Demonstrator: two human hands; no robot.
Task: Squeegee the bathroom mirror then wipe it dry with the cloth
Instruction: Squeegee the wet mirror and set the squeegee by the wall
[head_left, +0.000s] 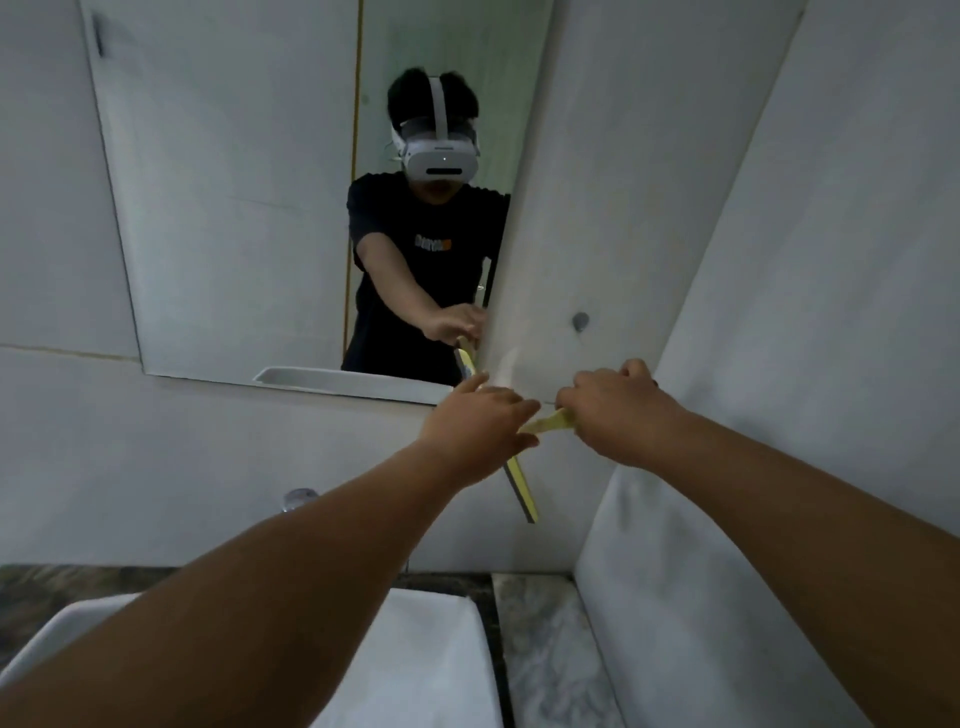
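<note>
The bathroom mirror (234, 208) hangs on the wall ahead and reflects a person in a headset. A yellow squeegee (522, 488) with a dark rubber blade sits at the mirror's lower right corner, its blade slanting down below the mirror's edge. My right hand (618, 410) grips the yellow handle. My left hand (475, 431) rests on the blade's upper part with fingers spread over it. No cloth is in view.
A white basin (441, 649) sits below my arms on a dark marbled counter (550, 654). A tap top (298, 500) shows behind my left forearm. A wall corner (675, 364) runs close on the right, with a small round fitting (580, 321) beside the mirror.
</note>
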